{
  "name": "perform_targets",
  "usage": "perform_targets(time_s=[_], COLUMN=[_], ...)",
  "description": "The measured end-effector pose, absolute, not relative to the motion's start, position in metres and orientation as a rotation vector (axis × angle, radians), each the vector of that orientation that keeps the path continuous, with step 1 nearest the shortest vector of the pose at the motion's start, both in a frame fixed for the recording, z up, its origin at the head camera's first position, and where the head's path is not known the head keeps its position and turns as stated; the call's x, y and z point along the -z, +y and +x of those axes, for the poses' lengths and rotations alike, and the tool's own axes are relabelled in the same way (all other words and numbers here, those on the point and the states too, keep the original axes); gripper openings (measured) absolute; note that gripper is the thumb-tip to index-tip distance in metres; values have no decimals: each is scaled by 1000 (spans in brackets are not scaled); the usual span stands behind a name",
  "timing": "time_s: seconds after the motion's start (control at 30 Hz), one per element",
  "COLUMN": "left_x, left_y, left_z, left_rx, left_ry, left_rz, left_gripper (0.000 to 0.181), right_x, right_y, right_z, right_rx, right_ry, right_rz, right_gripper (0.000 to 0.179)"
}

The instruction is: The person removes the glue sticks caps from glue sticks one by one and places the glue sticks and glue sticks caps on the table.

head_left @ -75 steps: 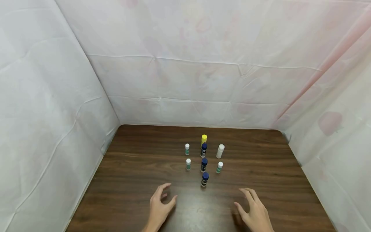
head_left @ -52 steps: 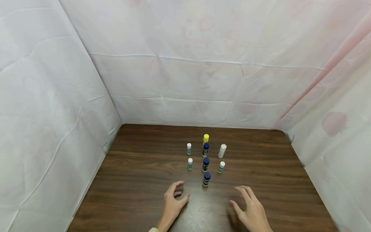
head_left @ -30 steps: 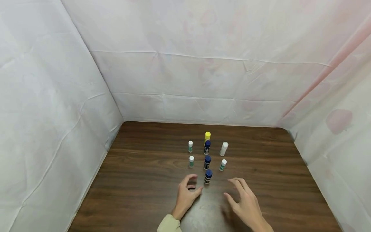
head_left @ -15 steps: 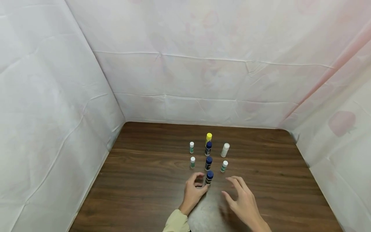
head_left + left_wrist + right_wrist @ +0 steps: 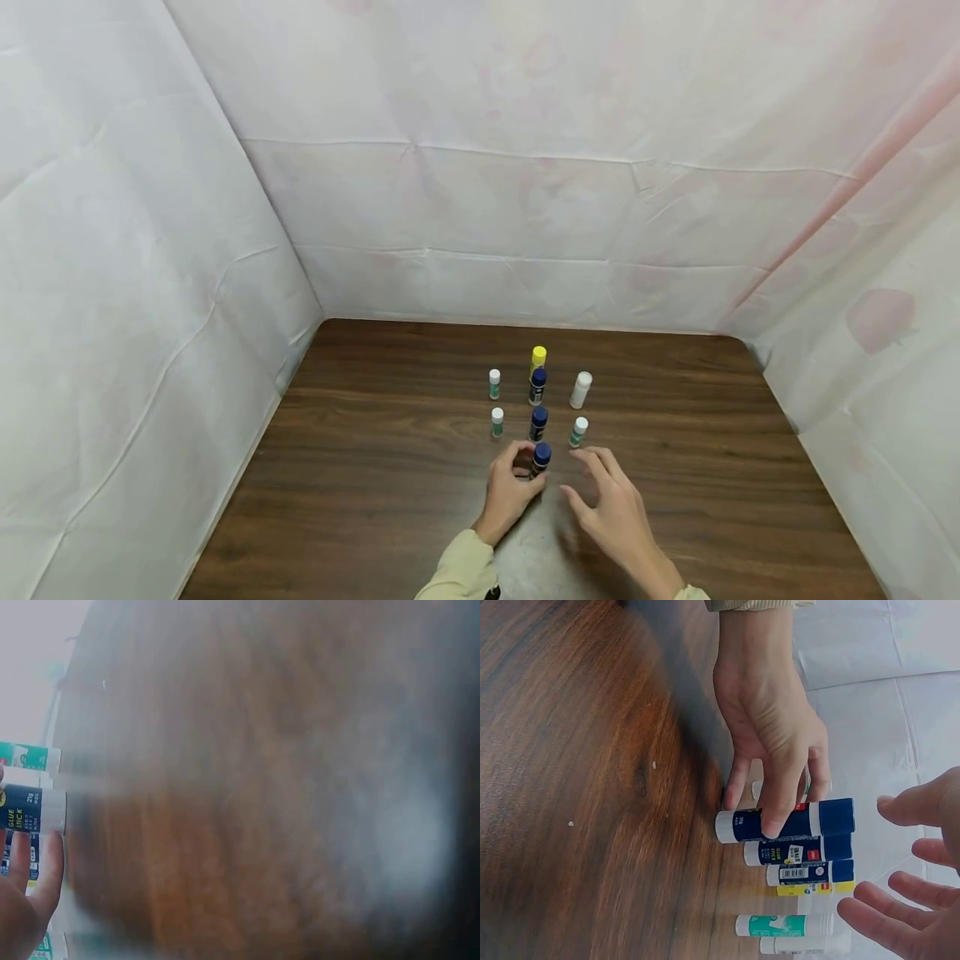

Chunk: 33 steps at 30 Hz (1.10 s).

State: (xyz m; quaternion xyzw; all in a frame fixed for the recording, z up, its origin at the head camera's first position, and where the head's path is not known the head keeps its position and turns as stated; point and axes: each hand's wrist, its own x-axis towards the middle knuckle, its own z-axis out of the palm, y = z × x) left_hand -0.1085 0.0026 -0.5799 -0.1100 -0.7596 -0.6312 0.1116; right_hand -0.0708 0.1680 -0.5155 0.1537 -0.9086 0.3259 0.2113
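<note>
Several glue sticks stand upright on the brown wooden table. My left hand (image 5: 508, 492) is at the nearest navy-capped glue stick (image 5: 542, 456), thumb on its near side and fingers behind it. The right wrist view shows that thumb pressed on the label of the navy glue stick (image 5: 795, 820), which still stands on the table. In the left wrist view only part of the left hand (image 5: 30, 900) shows, at the left edge. My right hand (image 5: 611, 504) hovers to the right of the same glue stick, fingers spread and relaxed, holding nothing; its fingers (image 5: 885, 907) show in the right wrist view.
Behind the held stick stand two more navy glue sticks (image 5: 538, 423) and a yellow-capped one (image 5: 538, 358). Small green-and-white sticks (image 5: 497, 422) stand left and right of this row, with a white stick (image 5: 581, 390) at the right. White cloth (image 5: 480, 208) walls the table.
My left hand has moved right and forward from the left side to the nearest navy glue stick and taken hold of it. The right hand has drifted left towards the same stick.
</note>
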Motion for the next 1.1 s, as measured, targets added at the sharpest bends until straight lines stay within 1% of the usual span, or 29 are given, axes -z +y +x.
perform_targets(time_s=[0.2, 1.1], left_x=[611, 602], left_y=[2, -8], left_z=[-122, -117], left_rx=[1854, 1716], left_ry=[-2279, -2251], left_rz=[-296, -400], left_gripper=[36, 36], right_x=[515, 508], right_y=[164, 158], right_z=[-75, -82], right_rx=[-877, -819], right_ry=[-2506, -2499], right_rz=[463, 520], right_gripper=[59, 52])
